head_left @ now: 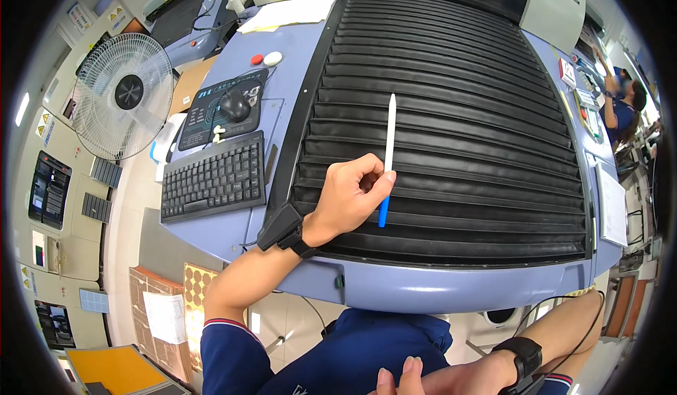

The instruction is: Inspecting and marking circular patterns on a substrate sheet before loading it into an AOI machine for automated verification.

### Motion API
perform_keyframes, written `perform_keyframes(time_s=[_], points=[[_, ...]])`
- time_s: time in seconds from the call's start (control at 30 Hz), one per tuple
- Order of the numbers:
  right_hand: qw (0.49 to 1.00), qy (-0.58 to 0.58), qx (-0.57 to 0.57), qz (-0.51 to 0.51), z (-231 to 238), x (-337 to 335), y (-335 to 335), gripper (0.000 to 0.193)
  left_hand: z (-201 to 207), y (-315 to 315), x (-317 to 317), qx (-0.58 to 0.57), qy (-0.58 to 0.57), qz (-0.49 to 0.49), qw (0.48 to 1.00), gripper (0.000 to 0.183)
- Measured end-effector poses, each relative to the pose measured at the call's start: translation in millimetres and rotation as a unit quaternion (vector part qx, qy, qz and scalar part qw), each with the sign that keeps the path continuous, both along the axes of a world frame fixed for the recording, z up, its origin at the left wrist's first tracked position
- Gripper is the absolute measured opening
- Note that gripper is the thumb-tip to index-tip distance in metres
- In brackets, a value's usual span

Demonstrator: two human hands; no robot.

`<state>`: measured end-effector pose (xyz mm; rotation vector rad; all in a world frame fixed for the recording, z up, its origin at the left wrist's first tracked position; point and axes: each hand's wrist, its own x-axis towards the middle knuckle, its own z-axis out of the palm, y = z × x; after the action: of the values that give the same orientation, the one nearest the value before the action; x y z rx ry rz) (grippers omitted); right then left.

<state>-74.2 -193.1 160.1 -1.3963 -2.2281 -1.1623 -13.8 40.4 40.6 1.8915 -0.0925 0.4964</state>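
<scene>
My left hand (352,194) is closed in a pinch around a slim white pen (391,130) with a blue end, between thumb and forefinger. The pen points away from me, white tip far and blue end near, above the black pleated cover (451,106) of a blue-grey machine. A black device is strapped to my left wrist. My right hand (451,379) is low in front of my body, partly cut off by the lower edge. Its fingertips point up, with nothing seen in them. A black band with a cable circles that wrist.
Left of the cover lie a black keyboard (215,176), a mouse (235,104) on a dark mat, and red and white round buttons (272,58). A fan (127,92) stands farther left. Papers (289,14) lie at the back, and a white pad (611,204) at the right edge. Another person (620,109) is at far right.
</scene>
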Motion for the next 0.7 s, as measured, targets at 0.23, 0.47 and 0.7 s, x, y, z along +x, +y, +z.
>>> perform_keyframes(time_s=[0.23, 0.47, 0.7], points=[[0.996, 0.006, -0.029, 0.087, 3.3, 2.5, -1.3, 0.037, -0.4, 1.0, -0.1, 0.009, 0.013, -0.008, 1.0, 0.021], [0.99, -0.02, -0.045, 0.13, 6.7, 5.4, 0.8, 0.036, 0.5, 1.3, 0.3, 0.011, 0.034, -0.007, 0.999, 0.02], [0.997, 0.021, -0.026, 0.066, -0.6, 1.8, -2.2, 0.04, -0.6, 2.0, -1.0, 0.014, 0.029, -0.004, 0.999, 0.021]])
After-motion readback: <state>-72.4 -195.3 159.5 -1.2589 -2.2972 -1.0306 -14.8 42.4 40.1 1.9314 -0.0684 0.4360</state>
